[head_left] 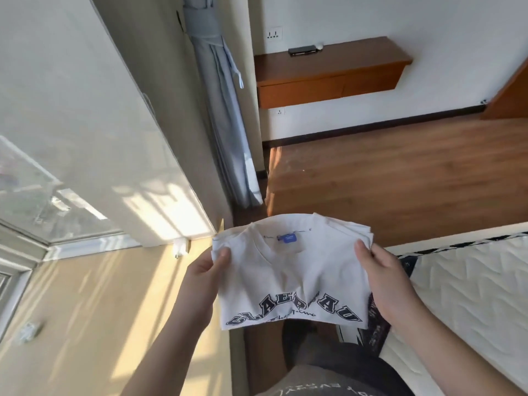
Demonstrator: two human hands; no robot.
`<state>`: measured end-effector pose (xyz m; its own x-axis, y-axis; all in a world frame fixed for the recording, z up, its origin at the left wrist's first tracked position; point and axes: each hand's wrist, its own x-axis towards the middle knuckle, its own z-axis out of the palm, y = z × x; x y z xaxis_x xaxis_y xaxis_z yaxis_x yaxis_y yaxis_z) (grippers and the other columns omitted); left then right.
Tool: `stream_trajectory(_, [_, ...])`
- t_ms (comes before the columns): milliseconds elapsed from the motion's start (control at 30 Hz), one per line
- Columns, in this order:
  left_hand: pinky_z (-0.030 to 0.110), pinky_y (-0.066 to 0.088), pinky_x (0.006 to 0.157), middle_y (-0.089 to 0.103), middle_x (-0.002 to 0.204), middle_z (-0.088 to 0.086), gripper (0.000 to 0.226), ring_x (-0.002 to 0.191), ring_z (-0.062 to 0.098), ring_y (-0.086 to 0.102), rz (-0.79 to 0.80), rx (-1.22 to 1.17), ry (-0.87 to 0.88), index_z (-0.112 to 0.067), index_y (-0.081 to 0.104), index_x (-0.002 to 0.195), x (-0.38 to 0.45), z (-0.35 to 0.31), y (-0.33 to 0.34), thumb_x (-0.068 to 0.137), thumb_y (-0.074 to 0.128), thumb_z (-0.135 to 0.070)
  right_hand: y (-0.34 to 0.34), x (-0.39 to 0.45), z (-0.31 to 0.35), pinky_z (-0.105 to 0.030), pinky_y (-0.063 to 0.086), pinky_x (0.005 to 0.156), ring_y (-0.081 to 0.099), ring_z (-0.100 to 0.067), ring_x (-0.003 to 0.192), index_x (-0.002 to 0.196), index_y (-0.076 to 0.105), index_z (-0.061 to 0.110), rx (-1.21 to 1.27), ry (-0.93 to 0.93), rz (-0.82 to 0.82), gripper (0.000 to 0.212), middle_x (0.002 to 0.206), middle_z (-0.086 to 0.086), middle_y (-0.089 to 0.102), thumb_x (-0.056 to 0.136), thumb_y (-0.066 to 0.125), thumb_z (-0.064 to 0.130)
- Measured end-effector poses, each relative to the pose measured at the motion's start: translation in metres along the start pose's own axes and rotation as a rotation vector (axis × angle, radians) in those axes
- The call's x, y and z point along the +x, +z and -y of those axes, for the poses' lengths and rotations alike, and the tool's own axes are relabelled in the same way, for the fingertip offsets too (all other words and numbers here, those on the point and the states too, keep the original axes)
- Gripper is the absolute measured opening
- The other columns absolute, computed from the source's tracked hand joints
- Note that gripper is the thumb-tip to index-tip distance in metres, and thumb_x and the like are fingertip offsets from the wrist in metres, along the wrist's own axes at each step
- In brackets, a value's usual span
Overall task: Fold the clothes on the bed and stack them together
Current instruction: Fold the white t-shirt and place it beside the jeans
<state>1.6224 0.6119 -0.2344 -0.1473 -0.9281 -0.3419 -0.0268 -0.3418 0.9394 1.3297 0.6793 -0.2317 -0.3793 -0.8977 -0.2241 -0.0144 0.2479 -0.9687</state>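
A folded white T-shirt (288,275) with dark arched lettering and a small blue neck label hangs in the air in front of me, held by both hands. My left hand (204,281) pinches its left edge with the thumb on top. My right hand (384,278) grips its right edge, thumb on the front, fingers behind. The bed (471,287), a white quilted mattress, lies to the right and below. A dark garment with white print (374,312) shows at the mattress edge, partly hidden behind the shirt and my right hand.
Wooden floor (385,178) stretches ahead. A wall-mounted wooden shelf (328,72) sits on the far wall. A grey curtain (225,110) hangs at the corner, with a window and sunlit yellow wall on the left.
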Motion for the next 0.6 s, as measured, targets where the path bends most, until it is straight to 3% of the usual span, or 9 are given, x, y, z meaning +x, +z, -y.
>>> stream_trajectory(100, [0.029, 0.053, 0.072, 0.075, 0.103, 0.011, 0.037, 0.090, 0.021, 0.071, 0.034, 0.026, -0.021, -0.015, 0.074, 0.102, 0.058, -0.018, 0.020, 0.091, 0.062, -0.048, 0.002, 0.052, 0.002, -0.014, 0.033, 0.053, 0.039, 0.003, 0.056, 0.072, 0.069, 0.039, -0.029, 0.035, -0.018, 0.034, 0.058, 0.020, 0.047, 0.100, 0.052, 0.031])
stream_trajectory(167, [0.032, 0.051, 0.070, 0.074, 0.102, 0.018, 0.037, 0.087, 0.025, 0.070, 0.059, 0.036, -0.043, -0.014, 0.074, 0.102, 0.095, -0.032, 0.033, 0.091, 0.062, -0.048, -0.002, 0.087, 0.007, -0.022, 0.032, 0.065, 0.044, -0.004, 0.071, 0.084, 0.070, 0.027, -0.019, 0.086, -0.031, 0.025, 0.072, 0.008, 0.051, 0.098, 0.052, 0.039])
stream_trajectory(300, [0.038, 0.050, 0.072, 0.072, 0.103, 0.021, 0.039, 0.084, 0.028, 0.068, 0.073, 0.030, -0.059, -0.015, 0.072, 0.104, 0.160, -0.060, 0.055, 0.089, 0.064, -0.050, -0.008, 0.149, 0.029, -0.031, 0.026, 0.073, 0.038, -0.012, 0.080, 0.094, 0.066, 0.013, 0.023, 0.141, -0.039, 0.048, 0.080, -0.011, 0.050, 0.085, 0.051, 0.059])
stream_trajectory(367, [0.034, 0.056, 0.069, 0.073, 0.106, 0.018, 0.036, 0.088, 0.028, 0.071, 0.078, 0.010, -0.070, -0.014, 0.072, 0.106, 0.190, -0.073, 0.066, 0.090, 0.064, -0.046, -0.010, 0.176, 0.039, -0.030, 0.028, 0.074, 0.040, -0.013, 0.083, 0.097, 0.067, 0.012, 0.046, 0.155, -0.047, 0.041, 0.093, -0.035, 0.057, 0.093, 0.053, 0.050])
stream_trajectory(433, [0.040, 0.052, 0.073, 0.071, 0.107, 0.019, 0.038, 0.084, 0.032, 0.065, 0.074, -0.002, -0.090, -0.012, 0.072, 0.105, 0.216, -0.082, 0.078, 0.089, 0.067, -0.046, -0.013, 0.200, 0.046, -0.033, 0.036, 0.073, 0.050, -0.016, 0.082, 0.099, 0.067, 0.012, 0.037, 0.149, -0.073, 0.033, 0.109, -0.035, 0.055, 0.097, 0.053, 0.042])
stream_trajectory(467, [0.044, 0.046, 0.076, 0.070, 0.104, 0.021, 0.039, 0.084, 0.032, 0.059, 0.073, -0.005, -0.096, -0.012, 0.072, 0.104, 0.229, -0.085, 0.084, 0.088, 0.068, -0.047, -0.014, 0.211, 0.047, -0.035, 0.040, 0.073, 0.054, -0.020, 0.080, 0.100, 0.067, 0.011, 0.045, 0.145, -0.083, 0.033, 0.105, -0.034, 0.057, 0.097, 0.053, 0.042])
stream_trajectory(500, [0.047, 0.041, 0.077, 0.069, 0.101, 0.024, 0.041, 0.084, 0.032, 0.055, 0.077, 0.000, -0.098, -0.012, 0.072, 0.103, 0.241, -0.089, 0.090, 0.086, 0.067, -0.049, -0.016, 0.221, 0.050, -0.037, 0.041, 0.070, 0.050, -0.045, 0.111, 0.100, 0.066, 0.010, 0.052, 0.145, -0.102, 0.036, 0.092, -0.031, 0.059, 0.096, 0.053, 0.044])
stream_trajectory(533, [0.048, 0.041, 0.077, 0.069, 0.100, 0.027, 0.041, 0.084, 0.032, 0.055, 0.087, 0.008, -0.097, -0.013, 0.073, 0.102, 0.253, -0.094, 0.097, 0.085, 0.066, -0.050, -0.016, 0.229, 0.054, -0.035, 0.035, 0.065, 0.027, -0.009, 0.086, 0.097, 0.065, 0.008, 0.055, 0.137, -0.127, 0.039, 0.076, -0.021, 0.053, 0.095, 0.053, 0.045])
stream_trajectory(600, [0.043, 0.046, 0.073, 0.070, 0.098, 0.027, 0.037, 0.079, 0.030, 0.059, 0.124, 0.022, -0.090, -0.016, 0.073, 0.102, 0.279, -0.103, 0.113, 0.087, 0.067, -0.049, -0.020, 0.246, 0.057, -0.029, 0.024, 0.059, 0.030, -0.012, 0.062, 0.084, 0.059, 0.005, 0.029, 0.125, -0.176, 0.041, 0.065, 0.000, 0.032, 0.095, 0.053, 0.044])
